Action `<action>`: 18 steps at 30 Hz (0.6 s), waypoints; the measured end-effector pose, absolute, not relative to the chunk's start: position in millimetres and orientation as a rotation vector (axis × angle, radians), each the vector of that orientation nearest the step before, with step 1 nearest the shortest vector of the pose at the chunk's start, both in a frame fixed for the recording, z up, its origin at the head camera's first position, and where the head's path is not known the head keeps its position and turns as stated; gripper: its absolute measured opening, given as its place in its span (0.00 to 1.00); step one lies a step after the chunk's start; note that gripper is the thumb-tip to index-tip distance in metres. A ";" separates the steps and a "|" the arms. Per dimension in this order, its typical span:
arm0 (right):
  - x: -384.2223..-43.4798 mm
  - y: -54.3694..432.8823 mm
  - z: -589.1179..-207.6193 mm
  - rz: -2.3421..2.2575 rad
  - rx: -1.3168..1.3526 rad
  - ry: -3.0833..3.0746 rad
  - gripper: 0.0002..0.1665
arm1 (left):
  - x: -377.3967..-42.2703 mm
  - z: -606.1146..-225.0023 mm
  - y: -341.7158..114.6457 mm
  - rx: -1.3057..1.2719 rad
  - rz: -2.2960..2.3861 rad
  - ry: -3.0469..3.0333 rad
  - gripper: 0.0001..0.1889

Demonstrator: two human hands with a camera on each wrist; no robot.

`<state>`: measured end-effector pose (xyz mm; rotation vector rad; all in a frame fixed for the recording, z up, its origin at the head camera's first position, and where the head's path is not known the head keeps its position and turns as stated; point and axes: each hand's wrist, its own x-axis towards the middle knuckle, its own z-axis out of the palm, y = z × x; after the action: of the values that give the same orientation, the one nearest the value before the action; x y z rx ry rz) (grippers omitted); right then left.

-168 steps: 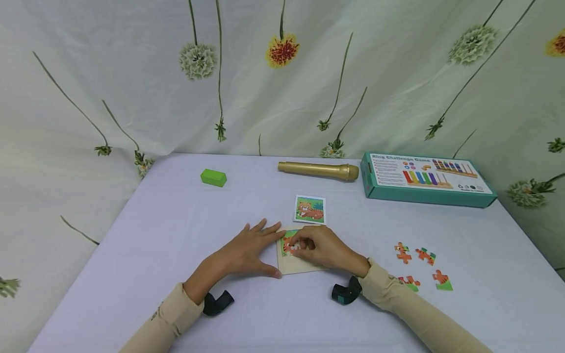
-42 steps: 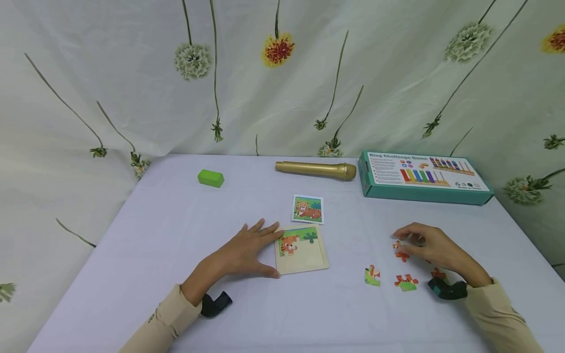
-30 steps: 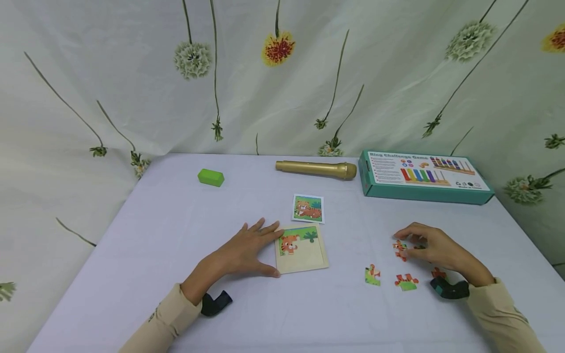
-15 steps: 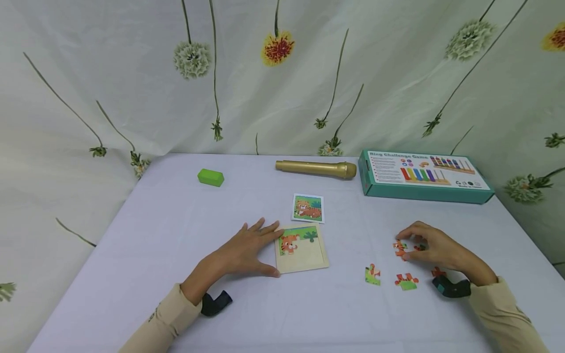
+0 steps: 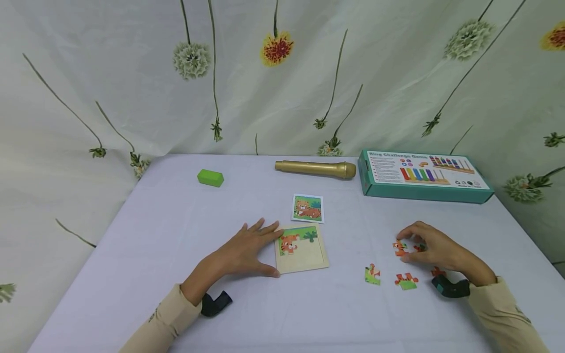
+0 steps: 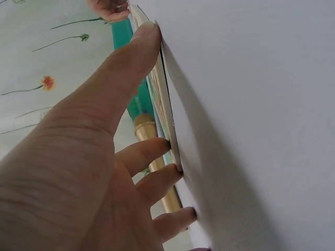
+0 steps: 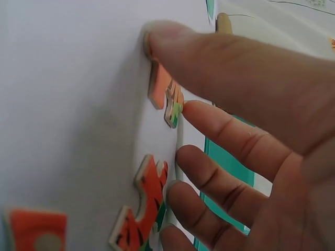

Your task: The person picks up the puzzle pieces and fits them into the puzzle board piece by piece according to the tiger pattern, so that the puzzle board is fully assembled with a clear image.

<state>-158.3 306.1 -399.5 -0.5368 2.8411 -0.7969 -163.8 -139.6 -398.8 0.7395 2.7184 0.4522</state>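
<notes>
My left hand (image 5: 247, 250) lies with fingers spread at the left side of a wooden puzzle board (image 5: 304, 260); thumb and fingertips touch its edge in the left wrist view. Several pieces fill the board's top and left, making a tiger's face, sky and leaves. To the right, my right hand (image 5: 434, 249) has its thumb and index finger at opposite ends of an orange puzzle piece (image 5: 399, 249), pinching it down at the table. A second orange piece (image 7: 144, 201) lies under the other fingers in the right wrist view.
Loose pieces lie nearby: one green and orange (image 5: 372, 274), another (image 5: 406, 281), and one partly behind the wrist camera (image 5: 450, 287). A tiger picture card (image 5: 307, 208) sits beyond the board. Farther back are a green block (image 5: 210, 178), a gold microphone (image 5: 315, 169) and a teal game box (image 5: 428, 192).
My right hand has gone from the board to the loose pieces at the right, and its thumb and index finger have closed on one. My left hand has stayed at the board's edge.
</notes>
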 end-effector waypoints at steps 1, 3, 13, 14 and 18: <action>-158.3 305.4 -399.6 -0.793 -0.528 2.841 0.25 | -163.8 -398.9 -139.7 0.738 0.452 2.718 0.50; -158.1 303.9 -399.6 -0.785 -0.516 2.843 0.25 | -163.6 -399.1 -139.9 0.735 0.451 2.717 0.50; -159.1 303.5 -401.0 -0.807 -0.538 2.850 0.25 | -163.2 -399.0 -140.0 0.734 0.450 2.721 0.50; -159.4 303.6 -401.0 -0.821 -0.545 2.845 0.25 | -163.1 -398.8 -140.0 0.734 0.451 2.721 0.50; -160.3 302.8 -401.2 -0.870 -0.529 2.827 0.25 | -162.9 -398.8 -140.2 0.737 0.450 2.723 0.50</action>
<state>-160.3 302.8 -401.2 -0.5289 2.8273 -0.8701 -162.9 -140.2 -398.8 0.7370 2.7230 0.4497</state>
